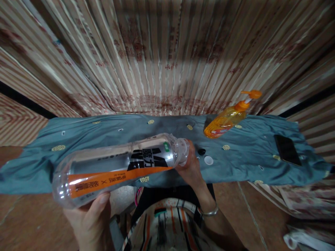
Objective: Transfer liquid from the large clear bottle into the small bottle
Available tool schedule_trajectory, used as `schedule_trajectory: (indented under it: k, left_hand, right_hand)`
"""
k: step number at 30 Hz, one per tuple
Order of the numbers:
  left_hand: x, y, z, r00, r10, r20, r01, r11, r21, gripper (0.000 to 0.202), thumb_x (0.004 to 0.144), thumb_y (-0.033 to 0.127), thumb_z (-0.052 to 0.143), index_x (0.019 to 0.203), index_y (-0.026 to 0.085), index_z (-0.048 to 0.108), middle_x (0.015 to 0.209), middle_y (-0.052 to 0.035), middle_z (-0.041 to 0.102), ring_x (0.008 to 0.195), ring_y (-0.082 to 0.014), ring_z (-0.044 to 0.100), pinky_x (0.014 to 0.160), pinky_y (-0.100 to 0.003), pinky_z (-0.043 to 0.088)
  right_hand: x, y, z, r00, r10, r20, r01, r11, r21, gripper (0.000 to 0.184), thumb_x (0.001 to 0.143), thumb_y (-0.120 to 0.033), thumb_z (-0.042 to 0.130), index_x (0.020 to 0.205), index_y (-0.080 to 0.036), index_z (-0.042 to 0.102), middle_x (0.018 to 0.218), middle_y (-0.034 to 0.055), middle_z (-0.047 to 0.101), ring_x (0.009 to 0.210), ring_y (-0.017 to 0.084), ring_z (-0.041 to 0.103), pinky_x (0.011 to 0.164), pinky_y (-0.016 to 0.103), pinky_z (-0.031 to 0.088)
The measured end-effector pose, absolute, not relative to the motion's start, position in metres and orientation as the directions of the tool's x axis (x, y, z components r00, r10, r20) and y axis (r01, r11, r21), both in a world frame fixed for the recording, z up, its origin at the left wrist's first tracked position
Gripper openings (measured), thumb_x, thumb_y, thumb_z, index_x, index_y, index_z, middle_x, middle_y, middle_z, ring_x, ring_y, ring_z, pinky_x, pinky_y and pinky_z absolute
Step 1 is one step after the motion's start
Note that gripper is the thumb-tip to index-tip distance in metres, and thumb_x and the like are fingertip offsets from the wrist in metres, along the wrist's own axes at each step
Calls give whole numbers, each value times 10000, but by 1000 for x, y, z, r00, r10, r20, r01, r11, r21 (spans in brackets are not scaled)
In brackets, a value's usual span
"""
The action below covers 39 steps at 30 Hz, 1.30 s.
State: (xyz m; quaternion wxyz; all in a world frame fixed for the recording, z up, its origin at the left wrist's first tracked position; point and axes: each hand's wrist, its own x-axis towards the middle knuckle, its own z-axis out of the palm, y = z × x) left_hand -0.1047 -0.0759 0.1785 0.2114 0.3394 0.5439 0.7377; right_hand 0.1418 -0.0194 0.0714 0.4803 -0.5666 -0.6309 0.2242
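Note:
I hold a clear empty plastic bottle (117, 167) with an orange and black label sideways over the near edge of a table. My left hand (90, 219) grips its base end, thumb against the plastic. My right hand (191, 167) is closed round the uncapped neck at the other end; a silver bangle sits on that wrist. Just right of that hand, a white bottle cap (208, 160) and a small black object (201, 151) lie on the cloth.
A blue-grey patterned cloth (78, 139) covers the table. An orange pump bottle of liquid (227, 118) stands at the back right, and a black phone (287, 150) lies flat at the far right. A striped curtain hangs behind.

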Motion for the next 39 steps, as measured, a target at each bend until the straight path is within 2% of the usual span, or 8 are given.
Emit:
schedule_trajectory:
  k: [3, 9, 14, 20, 26, 29, 33, 39]
  left_hand:
    - [-103, -76, 180, -667, 690, 282, 63, -325, 944, 645, 515, 383, 960, 1128, 274, 788, 1155, -40, 775, 1165, -329, 723, 1020, -518, 637]
    - [-106, -78, 179, -647, 710, 278, 35, -337, 941, 662, 530, 322, 956, 1169, 300, 783, 1201, -32, 779, 1233, -323, 711, 1077, -474, 611]
    - [-107, -78, 178, -633, 714, 299, 40, -356, 933, 668, 543, 330, 956, 1186, 284, 782, 1202, -27, 774, 1167, -299, 733, 1098, -480, 596]
    - [-106, -77, 177, -647, 700, 301, 23, -376, 926, 646, 525, 324, 988, 1146, 289, 813, 1132, -2, 788, 1076, -232, 712, 1040, -367, 614]
    - [-109, -76, 173, -685, 674, 275, -12, -388, 922, 656, 449, 282, 1005, 1078, 285, 818, 904, 61, 748, 794, -143, 657, 803, -238, 622]
    - [-110, -75, 173, -685, 677, 268, -27, -391, 920, 710, 424, 275, 1017, 1104, 285, 817, 883, 62, 744, 792, -145, 659, 796, -244, 619]
    - [-107, -75, 176, -655, 694, 298, 8, -388, 921, 676, 499, 359, 1018, 1144, 285, 826, 957, 25, 773, 778, -153, 642, 738, -248, 611]
    - [-107, -75, 177, -655, 700, 285, -13, -388, 922, 772, 478, 357, 1034, 1217, 310, 815, 906, 38, 758, 826, -160, 659, 787, -242, 610]
  right_hand:
    - [142, -19, 73, 100, 930, 355, 494, 263, -829, 863, 841, -391, 807, 1577, -231, 387, 1435, 178, 682, 1254, 372, 736, 1062, 594, 643]
    - [140, -19, 74, 116, 937, 330, 499, 233, -835, 884, 819, -369, 805, 1580, -243, 373, 1455, 168, 673, 1287, 361, 725, 1104, 591, 619]
    - [140, -20, 73, 127, 932, 341, 511, 233, -827, 880, 801, -347, 802, 1570, -235, 390, 1469, 173, 672, 1282, 356, 730, 1088, 585, 635]
    - [141, -20, 67, 115, 920, 376, 527, 264, -808, 925, 795, -313, 812, 1601, -249, 363, 1463, 165, 682, 1268, 356, 738, 1068, 579, 643]
    - [143, -20, 64, 108, 917, 384, 531, 273, -802, 941, 796, -347, 839, 1603, -242, 366, 1496, 170, 655, 1302, 362, 725, 1079, 559, 639]
    - [143, -20, 65, 114, 922, 371, 522, 262, -812, 949, 791, -344, 840, 1604, -247, 361, 1478, 162, 673, 1309, 357, 723, 1097, 561, 629]
    - [143, -20, 65, 103, 916, 387, 534, 277, -798, 934, 805, -327, 822, 1606, -232, 351, 1463, 176, 682, 1300, 364, 729, 1084, 572, 633]
    - [142, -19, 64, 116, 907, 406, 554, 280, -784, 937, 800, -330, 832, 1606, -224, 366, 1469, 173, 676, 1287, 367, 732, 1063, 571, 647]
